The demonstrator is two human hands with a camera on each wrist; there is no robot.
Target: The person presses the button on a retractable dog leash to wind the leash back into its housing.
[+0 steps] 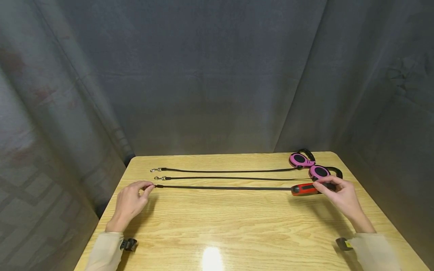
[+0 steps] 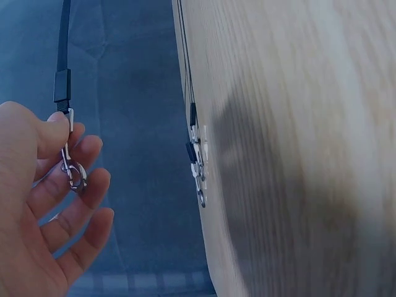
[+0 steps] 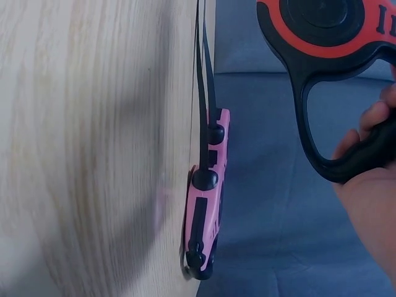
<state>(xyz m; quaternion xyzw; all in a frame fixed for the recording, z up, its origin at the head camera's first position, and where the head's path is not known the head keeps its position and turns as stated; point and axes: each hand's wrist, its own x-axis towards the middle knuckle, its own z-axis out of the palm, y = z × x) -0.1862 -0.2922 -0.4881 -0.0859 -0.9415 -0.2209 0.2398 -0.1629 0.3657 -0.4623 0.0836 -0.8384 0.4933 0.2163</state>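
A red and black retractable dog leash (image 1: 301, 189) is held above the table, its black strap (image 1: 223, 188) drawn out straight to the left. My right hand (image 1: 342, 199) grips its black loop handle (image 3: 371, 145), fingers curled round it in the right wrist view. At the strap's other end, my left hand (image 1: 130, 201) pinches the metal snap clip (image 2: 75, 176) between thumb and fingers. Behind it, two pink and black retractable leashes (image 1: 298, 160) lie on the table, the nearer pink leash (image 1: 319, 172) close to my right hand. Their straps run left, roughly parallel.
The pink leashes' snap clips (image 1: 160, 178) lie near the left side of the wooden table (image 1: 217, 222). Grey curtains (image 1: 210, 82) hang behind the table and on both sides. A bright light reflection shows at the front of the tabletop.
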